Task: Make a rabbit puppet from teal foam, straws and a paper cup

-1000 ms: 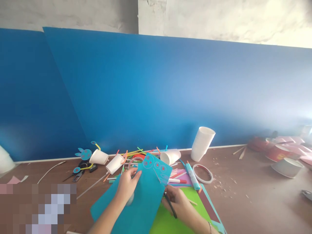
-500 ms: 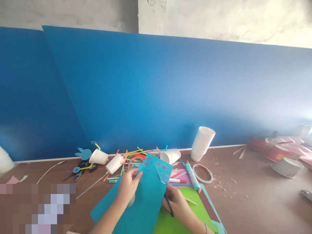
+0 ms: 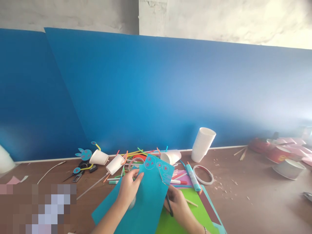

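Currently my blue sheet (image 3: 146, 201) is held up, tilted, over the middle of the table (image 3: 243, 201), its lower part lying above a green sheet (image 3: 202, 208). Its surface is matte and plain except at the far corner: a round face (image 3: 149, 163) in red line, two smaller circles with red hearts beside it, and further faint marks. A pale slanting line runs from below the hearts to the right edge; cut edge or blade, I cannot tell.

My left hand (image 3: 128, 188) pinches the sheet near its left edge, thumb on top. My right hand (image 3: 179, 203) is closed around the black-handled scissors (image 3: 170, 208) at the right edge; blade opening cannot be read.

Compared with one second ago: the scissors' handle sits nearer my palm, and the drawn corner has shifted slightly right. Left grip unchanged.

Further out: a turquoise tube (image 3: 193, 177), then a tape roll (image 3: 212, 177); behind, a lying white cup (image 3: 170, 157) and a leaning cup stack (image 3: 202, 146).
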Available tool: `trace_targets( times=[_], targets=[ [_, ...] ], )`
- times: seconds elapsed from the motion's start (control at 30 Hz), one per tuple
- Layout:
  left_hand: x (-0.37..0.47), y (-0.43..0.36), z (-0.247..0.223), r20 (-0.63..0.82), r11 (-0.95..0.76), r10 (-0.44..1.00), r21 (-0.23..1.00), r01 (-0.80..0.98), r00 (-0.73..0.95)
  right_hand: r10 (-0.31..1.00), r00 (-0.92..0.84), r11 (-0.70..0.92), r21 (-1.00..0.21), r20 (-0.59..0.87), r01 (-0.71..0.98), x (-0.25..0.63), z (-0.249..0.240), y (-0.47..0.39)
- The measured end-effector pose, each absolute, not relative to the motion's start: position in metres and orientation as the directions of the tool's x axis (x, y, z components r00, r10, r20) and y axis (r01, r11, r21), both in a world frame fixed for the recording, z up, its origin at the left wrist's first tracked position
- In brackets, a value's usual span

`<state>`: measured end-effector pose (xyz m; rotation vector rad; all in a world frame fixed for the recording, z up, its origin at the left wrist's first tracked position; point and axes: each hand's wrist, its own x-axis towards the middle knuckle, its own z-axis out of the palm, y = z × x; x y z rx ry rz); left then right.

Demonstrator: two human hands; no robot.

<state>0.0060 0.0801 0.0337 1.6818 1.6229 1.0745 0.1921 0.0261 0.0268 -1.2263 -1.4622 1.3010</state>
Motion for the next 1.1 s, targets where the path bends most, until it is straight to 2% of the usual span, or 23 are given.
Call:
trace_targets(
  times=[0.13,0.33,0.5,0.63,0.8,1.1],
  targets=[
    [0.003,0.080,0.037,0.229,-0.182,0.973,0.808,0.560,-0.015,0.985,-0.160,-0.059,-0.994,-0.073,0.091,0.201,0.018,0.029],
    [-0.002,0.083,0.040,0.361,-0.298,0.932,0.740,0.603,0.018,0.967,-0.206,-0.101,-0.968,-0.150,0.231,0.220,0.022,0.032],
    [-0.004,0.085,0.039,0.428,-0.356,0.903,0.684,0.636,0.045,0.945,-0.267,-0.117,-0.957,-0.189,0.264,0.231,0.033,0.033],
    [-0.006,0.086,0.038,0.423,-0.375,0.902,0.677,0.633,0.082,0.910,-0.349,-0.119,-0.947,-0.225,0.299,0.241,0.037,0.035],
    [-0.006,0.087,0.037,0.386,-0.368,0.915,0.680,0.634,0.117,0.904,-0.363,-0.100,-0.939,-0.224,0.329,0.249,0.034,0.037],
    [-0.002,0.083,0.040,0.289,-0.333,0.941,0.711,0.619,0.174,0.866,-0.394,-0.150,-0.911,-0.308,0.383,0.255,0.047,0.041]
  ],
)
